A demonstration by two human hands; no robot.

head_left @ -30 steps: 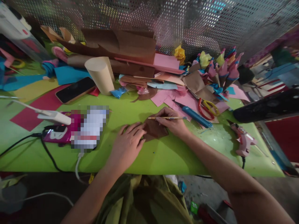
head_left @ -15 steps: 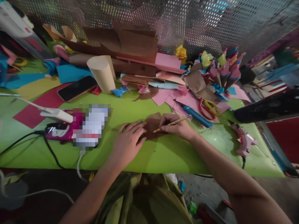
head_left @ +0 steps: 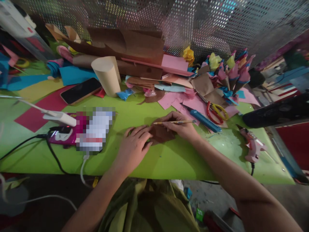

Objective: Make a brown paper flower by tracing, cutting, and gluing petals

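A small piece of brown paper [head_left: 162, 133] lies on the green table [head_left: 169, 161] in front of me. My left hand [head_left: 134, 147] rests flat on its left edge, fingers stretched out and pressing it down. My right hand [head_left: 180, 126] is closed around a thin yellow pencil [head_left: 176, 122], which lies almost level with its tip pointing left over the paper's top edge.
Behind the hands lie a blue utility knife [head_left: 202, 119], red-and-yellow scissors [head_left: 216, 111], pink paper scraps, brown card sheets and a cream paper cone [head_left: 107, 76]. A phone [head_left: 80, 90] and a pink device with cables sit left. A pink glue gun [head_left: 252, 146] lies right.
The pencil, tilted with its tip down on the paper half a second ago, has swung back to nearly level over the paper's top edge. The left hand has stayed on the paper.
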